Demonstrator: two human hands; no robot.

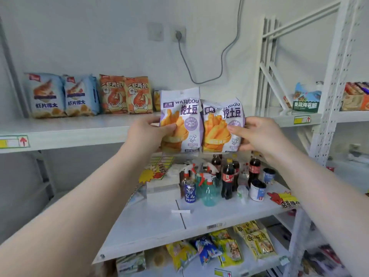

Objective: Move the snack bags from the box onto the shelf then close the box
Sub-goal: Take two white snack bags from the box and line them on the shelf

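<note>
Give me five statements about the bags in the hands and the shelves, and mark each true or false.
1. Each hand holds one purple potato-snack bag. True: the left hand grips the left purple bag, the right hand the right purple bag.
2. The two purple bags are held upside down. False: both are upright, print reading the right way.
3. Two blue shrimp-chip bags stand at the left of the upper shelf. True.
4. The orange bags lie flat on the shelf. False: they stand upright, right of the blue ones.
5. The cola bottles stand on the upper shelf. False: they stand on the shelf below it.
</note>
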